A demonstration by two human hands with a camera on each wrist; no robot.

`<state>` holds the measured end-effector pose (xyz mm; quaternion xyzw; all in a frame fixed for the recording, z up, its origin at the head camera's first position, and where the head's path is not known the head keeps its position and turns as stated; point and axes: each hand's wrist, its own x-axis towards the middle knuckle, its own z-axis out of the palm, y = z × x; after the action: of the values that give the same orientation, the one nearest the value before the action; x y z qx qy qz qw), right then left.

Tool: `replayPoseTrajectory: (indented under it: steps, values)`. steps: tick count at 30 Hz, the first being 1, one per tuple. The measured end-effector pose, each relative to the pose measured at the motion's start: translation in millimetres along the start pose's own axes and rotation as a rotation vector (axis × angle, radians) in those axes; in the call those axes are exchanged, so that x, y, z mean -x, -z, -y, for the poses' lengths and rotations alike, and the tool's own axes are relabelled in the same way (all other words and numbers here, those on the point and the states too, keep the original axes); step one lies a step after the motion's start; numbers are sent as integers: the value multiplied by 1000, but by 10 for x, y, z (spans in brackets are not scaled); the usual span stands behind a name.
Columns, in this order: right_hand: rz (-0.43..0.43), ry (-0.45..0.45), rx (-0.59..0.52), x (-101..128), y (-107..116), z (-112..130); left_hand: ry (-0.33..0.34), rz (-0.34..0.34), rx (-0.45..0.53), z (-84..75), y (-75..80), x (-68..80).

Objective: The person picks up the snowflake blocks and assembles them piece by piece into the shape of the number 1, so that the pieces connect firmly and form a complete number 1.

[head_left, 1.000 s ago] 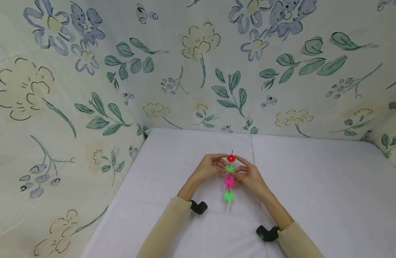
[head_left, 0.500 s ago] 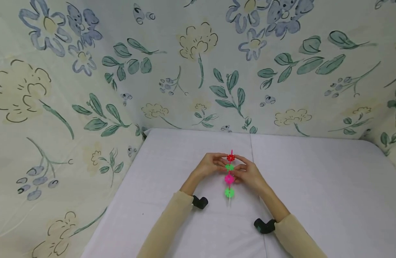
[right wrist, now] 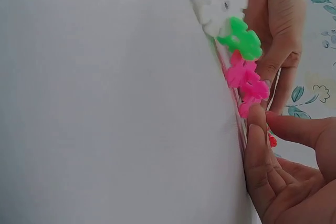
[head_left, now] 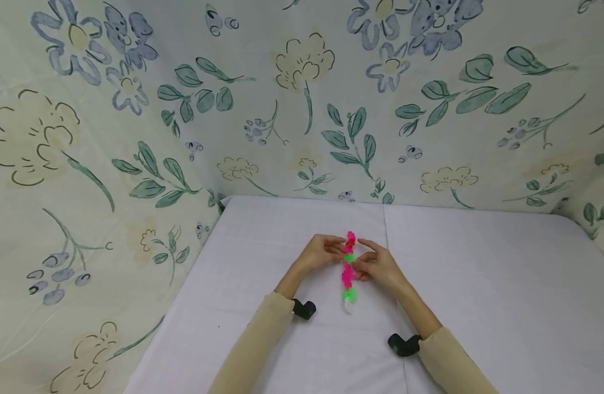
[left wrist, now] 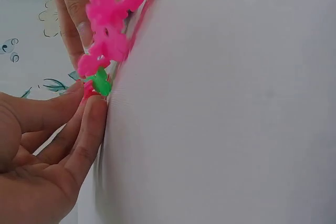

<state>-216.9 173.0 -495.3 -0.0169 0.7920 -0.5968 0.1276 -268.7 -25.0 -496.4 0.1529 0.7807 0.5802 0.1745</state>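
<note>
A chain of interlocking notched plastic discs (head_left: 348, 276) stands between my two hands over the white cloth. Pink, red and green discs show along it, with a white disc (right wrist: 226, 4) at its near end. My left hand (head_left: 318, 255) pinches the chain from the left; in the left wrist view its fingertips meet at a small green disc (left wrist: 101, 82). From the other side my right hand (head_left: 382, 269) pinches it at the middle, beside a pink disc (right wrist: 253, 88). The right index finger extends near the red disc (head_left: 350, 243), apart from it. Fingers cover part of the chain's far half.
A white cloth (head_left: 262, 241) covers the table. Behind and to the left hangs a floral fabric (head_left: 282, 109). A black wrist mount (head_left: 304, 310) sits at the left sleeve and another black mount (head_left: 404, 345) at the right sleeve.
The chain has turned about its long axis, so pink discs and the white end disc now show their faces. My right index finger has come slightly off the red disc; both arms stay nearly in place.
</note>
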Motion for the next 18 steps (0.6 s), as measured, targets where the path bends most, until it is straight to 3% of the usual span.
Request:
replayPoseTrajectory:
  steps: [12,18]
  values:
    - [-34,10,96,287,223,60,30,-38,-55,52,267,321]
    - [-125,79,180,446,400,65,-8,-29,-234,23,489,527]
